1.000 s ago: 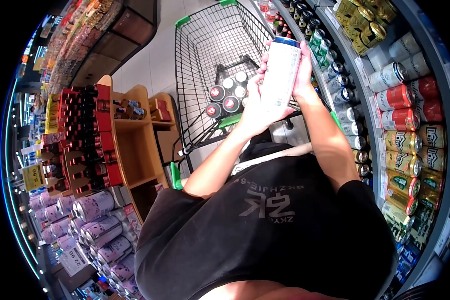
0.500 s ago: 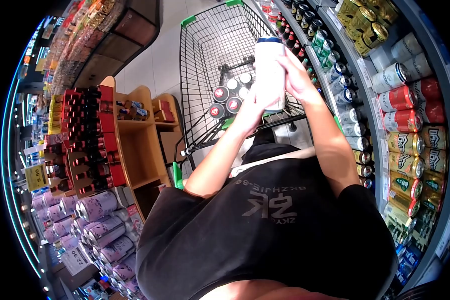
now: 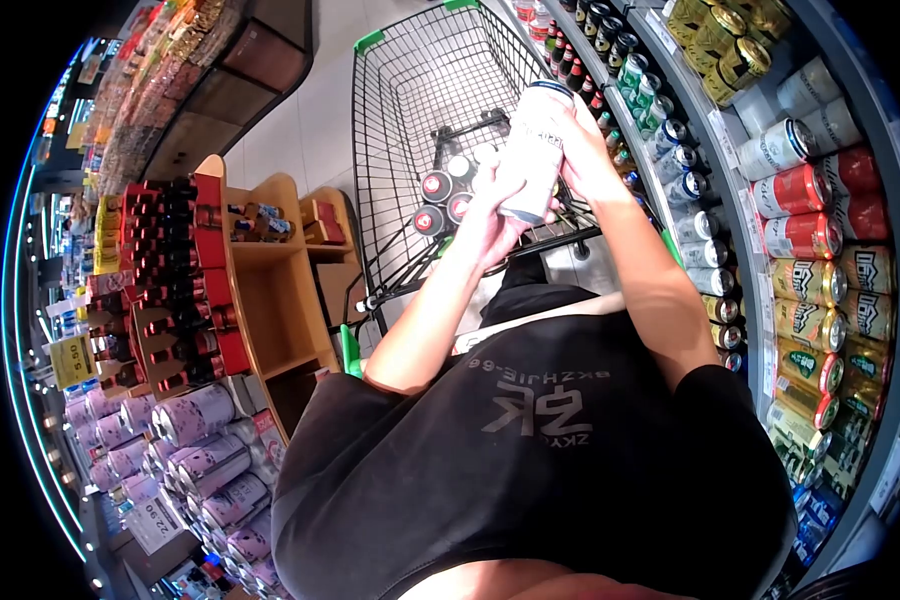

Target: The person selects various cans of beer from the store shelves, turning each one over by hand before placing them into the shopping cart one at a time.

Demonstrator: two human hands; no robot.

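Grip of both hands [image 3: 530,190] clasps the white can [image 3: 532,150] above the cart [image 3: 410,90].

Both hands [image 3: 530,190] hold white can [image 3: 532,150] over shopping cart [image 3: 410,100].

Person: black short-sleeve tee [image 3: 530,470], grey printed logo [image 3: 535,408] w/ line of small lettering on chest. Pale strap [image 3: 550,312] across front. Forearms bare; left hand [image 3: 485,215], right hand [image 3: 585,150], no gloves.

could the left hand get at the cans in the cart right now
Probably not yet: the left hand and right hand both grip the white can above the cans in the cart.
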